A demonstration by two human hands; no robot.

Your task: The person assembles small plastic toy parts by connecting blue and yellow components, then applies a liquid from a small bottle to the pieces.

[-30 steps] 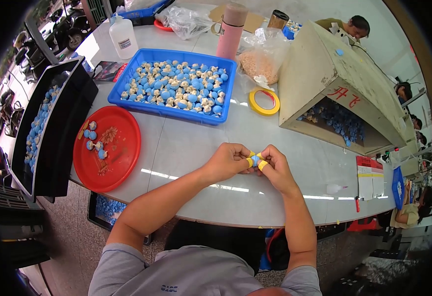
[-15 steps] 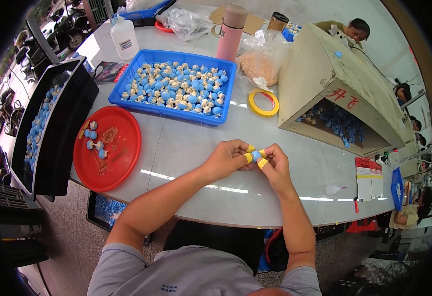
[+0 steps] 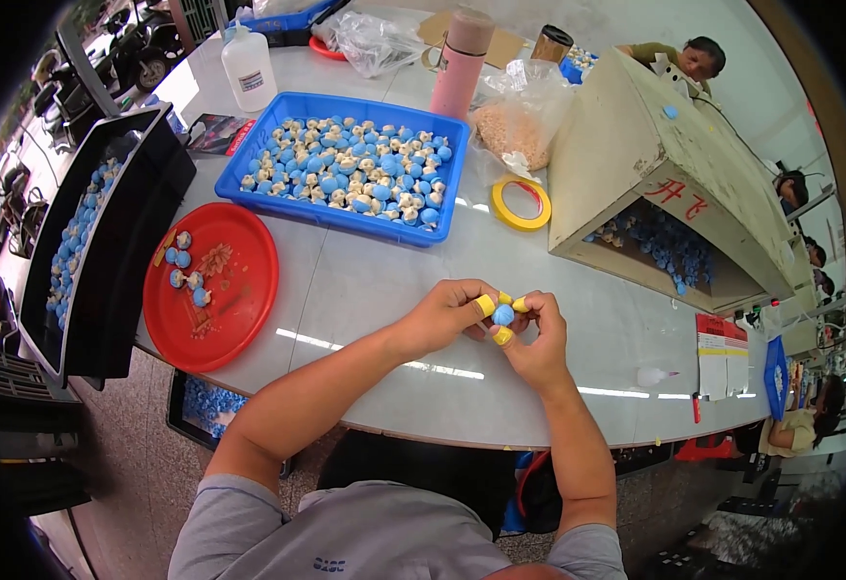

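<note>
Above the table's near middle, a small round blue piece [image 3: 503, 316] sits between the fingertips of both hands. My left hand [image 3: 444, 317] closes on it from the left, thumb and forefinger wrapped in yellow tape. My right hand [image 3: 539, 346] pinches around it from the right, its thumb below and its finger above, also yellow-taped. The fingers partly hide the piece. A red round tray [image 3: 249, 329] on the left holds several blue-and-cream pieces and peach-coloured bits. Farther back, a blue tray [image 3: 326, 224] is filled with similar pieces.
A black bin [image 3: 138, 222] of blue pieces stands at the far left. Behind the hands lie yellow tape [image 3: 522, 203], a bag of peach-coloured bits [image 3: 515, 130] and a pink flask [image 3: 460, 68]. A beige metal box [image 3: 626, 126] stands right, with a small bottle [image 3: 653, 376] nearer.
My fingers have shifted around the blue piece, and my right thumb has moved lower, so more of the piece's round blue side shows. The camera view has moved slightly.
</note>
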